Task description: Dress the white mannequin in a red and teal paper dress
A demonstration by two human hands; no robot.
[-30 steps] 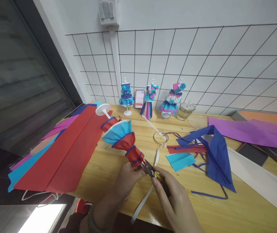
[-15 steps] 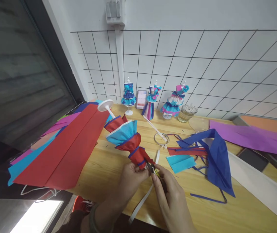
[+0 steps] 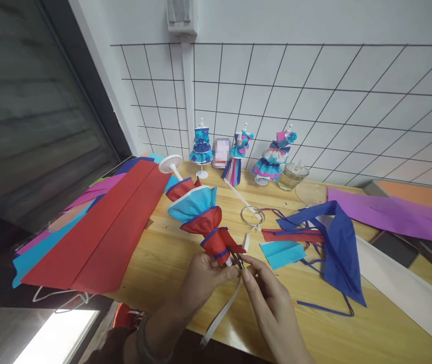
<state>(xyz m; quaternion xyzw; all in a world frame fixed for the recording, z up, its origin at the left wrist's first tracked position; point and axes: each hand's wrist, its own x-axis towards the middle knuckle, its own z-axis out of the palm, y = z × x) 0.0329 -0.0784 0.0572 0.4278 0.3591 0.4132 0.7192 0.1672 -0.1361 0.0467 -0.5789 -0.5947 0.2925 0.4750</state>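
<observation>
A small dress form [image 3: 202, 217] in red, light blue and dark blue paper lies tilted over the table, its white round base [image 3: 171, 164] up at the left. My left hand [image 3: 204, 278] is closed around its top end, near a small white tip. In my right hand [image 3: 272, 298] are small dark scissors [image 3: 237, 259], pinched between the fingers, with the blades against the red paper flap [image 3: 231, 241]. Part of the scissors is hidden by my fingers. A white ribbon [image 3: 223, 316] passes below my hands.
Three dressed forms [image 3: 201, 146] stand by the wall near a glass jar [image 3: 292, 177]. Red paper [image 3: 105, 227] lies left. A metal ring [image 3: 252, 216], blue paper [image 3: 339, 253], light blue paper [image 3: 282, 254], purple paper [image 3: 393, 212] and a white strip [image 3: 401, 293] lie right.
The scissors have shifted slightly and their blades now sit at the red flap, which sticks out further right. The dress form's base has moved a little right.
</observation>
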